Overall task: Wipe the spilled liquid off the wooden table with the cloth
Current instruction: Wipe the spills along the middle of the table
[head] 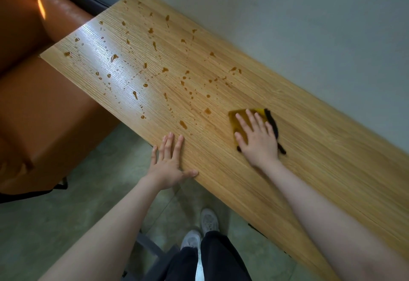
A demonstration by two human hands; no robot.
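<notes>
A long wooden desk (276, 148) runs diagonally from the upper left to the lower right, its far edge against a pale wall (309, 26). Amber drops of spilled liquid (155, 64) are scattered over the left and middle of the desk, many small beads and some longer streaks, thinning out toward the right.

The right hand (256, 139) lies flat on a yellow cloth (238, 123) with a dark edge, pressing it down onto the desk; its fingers (251, 118) are straight and spread, not curled round the cloth. The cloth sits just right of the nearest drops, with the desk to its right showing no drops.

The left hand (169, 161) rests palm down on the near edge of the desk, fingers straight and slightly apart, thumb along the edge, holding nothing. The 2 hands are well apart.

An orange-brown leather seat (33, 103) stands beside the left end of the desk. Below, on a greenish floor (66, 214), are 2 light shoes (209, 221) and dark trousers (210, 258)
</notes>
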